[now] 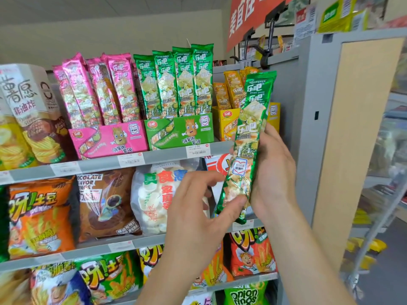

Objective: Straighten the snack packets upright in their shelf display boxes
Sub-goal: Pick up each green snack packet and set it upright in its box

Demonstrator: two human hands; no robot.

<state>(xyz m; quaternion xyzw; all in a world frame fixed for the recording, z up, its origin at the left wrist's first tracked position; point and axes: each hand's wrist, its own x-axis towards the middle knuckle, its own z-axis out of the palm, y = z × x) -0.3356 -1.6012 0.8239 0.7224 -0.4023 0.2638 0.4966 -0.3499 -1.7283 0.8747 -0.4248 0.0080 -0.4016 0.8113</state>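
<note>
Left hand (198,201): thumb steadies lower end of green packet (246,146), fingers loosely curled. Right hand (273,172) grips it from behind, off-shelf, right of green display box (178,130); likely for upright reinsertion.

The packet (248,137) leans between the hands: the left hand (198,205) is before its lower end, the right hand (273,172) behind it. Display boxes (178,130) sit on the shelf (154,158) up-left of both.
</note>
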